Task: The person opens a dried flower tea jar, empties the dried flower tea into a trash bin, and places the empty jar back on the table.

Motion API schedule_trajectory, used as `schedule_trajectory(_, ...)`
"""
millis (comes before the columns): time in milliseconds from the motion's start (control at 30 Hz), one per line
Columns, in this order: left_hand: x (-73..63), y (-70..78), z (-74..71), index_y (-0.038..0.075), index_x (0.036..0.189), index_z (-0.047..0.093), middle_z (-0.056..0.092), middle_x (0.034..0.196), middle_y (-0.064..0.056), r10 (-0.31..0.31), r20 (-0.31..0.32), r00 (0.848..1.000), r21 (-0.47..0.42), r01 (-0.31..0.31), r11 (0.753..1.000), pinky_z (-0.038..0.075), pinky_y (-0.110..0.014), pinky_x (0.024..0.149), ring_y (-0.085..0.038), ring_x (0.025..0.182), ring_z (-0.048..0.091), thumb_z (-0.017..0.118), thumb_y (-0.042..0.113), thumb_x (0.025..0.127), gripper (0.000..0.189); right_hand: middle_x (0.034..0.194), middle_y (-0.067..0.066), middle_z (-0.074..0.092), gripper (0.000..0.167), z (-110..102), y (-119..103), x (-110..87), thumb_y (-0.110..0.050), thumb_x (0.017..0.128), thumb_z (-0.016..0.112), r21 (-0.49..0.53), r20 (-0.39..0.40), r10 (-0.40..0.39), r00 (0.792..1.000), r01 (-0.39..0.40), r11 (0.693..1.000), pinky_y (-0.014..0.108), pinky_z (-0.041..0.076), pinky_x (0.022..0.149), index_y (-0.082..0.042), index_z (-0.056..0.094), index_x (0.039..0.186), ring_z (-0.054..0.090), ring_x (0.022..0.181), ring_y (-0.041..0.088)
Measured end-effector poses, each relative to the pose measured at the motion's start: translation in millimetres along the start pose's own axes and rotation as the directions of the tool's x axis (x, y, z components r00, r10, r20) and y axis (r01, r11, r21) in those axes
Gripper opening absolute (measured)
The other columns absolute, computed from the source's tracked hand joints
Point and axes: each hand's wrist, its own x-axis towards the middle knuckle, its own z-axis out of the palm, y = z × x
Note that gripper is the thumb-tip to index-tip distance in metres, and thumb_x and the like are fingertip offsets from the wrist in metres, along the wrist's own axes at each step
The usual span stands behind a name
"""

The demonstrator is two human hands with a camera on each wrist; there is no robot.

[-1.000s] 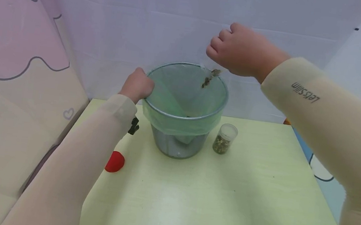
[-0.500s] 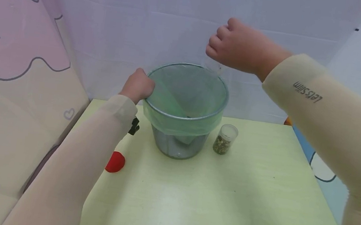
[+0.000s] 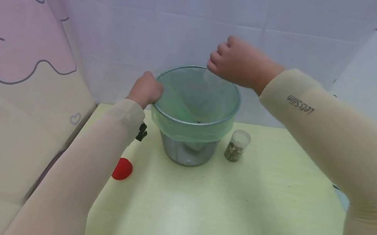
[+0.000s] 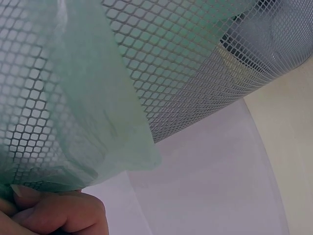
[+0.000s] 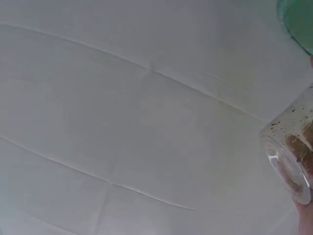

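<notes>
A grey wire-mesh bin (image 3: 187,152) lined with a thin green bag (image 3: 187,131) stands at the back of the table. My left hand (image 3: 145,89) grips the bin's left rim; in the left wrist view its fingers (image 4: 68,210) pinch the folded-over bag there. Over the bin's right rear rim, my right hand (image 3: 238,63) holds a clear jar (image 5: 288,161). The jar is tipped, its base lower left in the right wrist view, with dark specks clinging inside. In the head view the hand mostly hides it. A small dark bit (image 3: 199,122) shows inside the bin.
A second clear jar (image 3: 236,148), partly filled with brown and yellow dried bits, stands just right of the bin. A round red thing (image 3: 122,169) lies left on the pale yellow table (image 3: 181,209), partly behind the left sleeve. Printed curtains enclose the table.
Brown dried bits were falling from the jar into the bin one second ago; now none fall. My right hand rose slightly, then came lower and left over the bin. My left hand keeps its grip.
</notes>
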Motion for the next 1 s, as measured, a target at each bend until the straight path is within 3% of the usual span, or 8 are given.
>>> schedule_trajectory(133, 0.0, -0.5, 0.2, -0.002, 0.163, -0.001, 0.027, 0.161, -0.023, 0.006, -0.004, 1.000, 0.006, -0.006, 1.000, 0.040, -0.044, 0.091, -0.032, 0.105, 0.046, 0.031, 0.013, 0.102, 0.070, 0.104, 0.020, 0.062, 0.027, 5.7, -5.4, 4.8, 0.003, 0.094, 0.068, 0.004, 0.015, 0.034, 0.999, -0.034, 0.999, 0.047, 0.051, 0.079, 0.004, 0.054, 0.117, 0.061, 0.092, 0.036)
schedule_trajectory(333, 1.6, -1.1, 0.1, -0.003, 0.163, 0.002, 0.026, 0.163, -0.023, 0.007, -0.020, 1.000, 0.012, -0.006, 1.000, 0.039, -0.045, 0.099, -0.034, 0.115, 0.046, 0.032, 0.014, 0.103, 0.069, 0.106, 0.021, 0.062, 0.032, 10.0, -9.2, 9.0, 0.002, 0.093, 0.070, 0.037, 0.047, 0.016, 0.999, -0.017, 0.999, 0.048, 0.051, 0.082, 0.004, 0.052, 0.119, 0.060, 0.094, 0.037)
schedule_trajectory(633, 5.0, -3.4, 3.3, -0.002, 0.163, 0.000, 0.022, 0.165, -0.022, -0.005, -0.011, 1.000, 0.013, 0.005, 1.000, 0.038, -0.046, 0.100, -0.033, 0.122, 0.043, 0.031, 0.016, 0.104, 0.069, 0.103, 0.019, 0.061, 0.027, 17.9, -13.2, 2.4, 0.001, 0.095, 0.068, 0.117, 0.050, 0.053, 0.997, -0.058, 0.991, 0.048, 0.049, 0.079, 0.004, 0.053, 0.118, 0.057, 0.089, 0.035)
schedule_trajectory(833, 5.3, -2.0, 2.6, -0.002, 0.163, -0.001, 0.020, 0.166, -0.022, 0.000, -0.005, 1.000, 0.021, 0.000, 1.000, 0.038, -0.046, 0.096, -0.034, 0.118, 0.043, 0.029, 0.015, 0.104, 0.068, 0.103, 0.020, 0.059, 0.022, 18.9, -7.8, -8.4, 0.000, 0.097, 0.061, 0.214, 0.068, 0.111, 0.992, -0.123, 0.969, 0.048, 0.048, 0.077, 0.005, 0.053, 0.117, 0.055, 0.085, 0.036)
schedule_trajectory(1000, 5.4, 0.0, 2.6, -0.001, 0.163, -0.001, 0.019, 0.167, -0.021, 0.000, 0.003, 1.000, 0.014, 0.000, 1.000, 0.038, -0.045, 0.092, -0.034, 0.114, 0.044, 0.029, 0.015, 0.104, 0.068, 0.110, 0.024, 0.059, 0.037, 19.2, 0.0, -18.9, -0.007, 0.092, 0.068, 0.289, 0.099, 0.191, 0.977, -0.212, 0.934, 0.054, 0.050, 0.084, 0.006, 0.051, 0.122, 0.056, 0.092, 0.040)
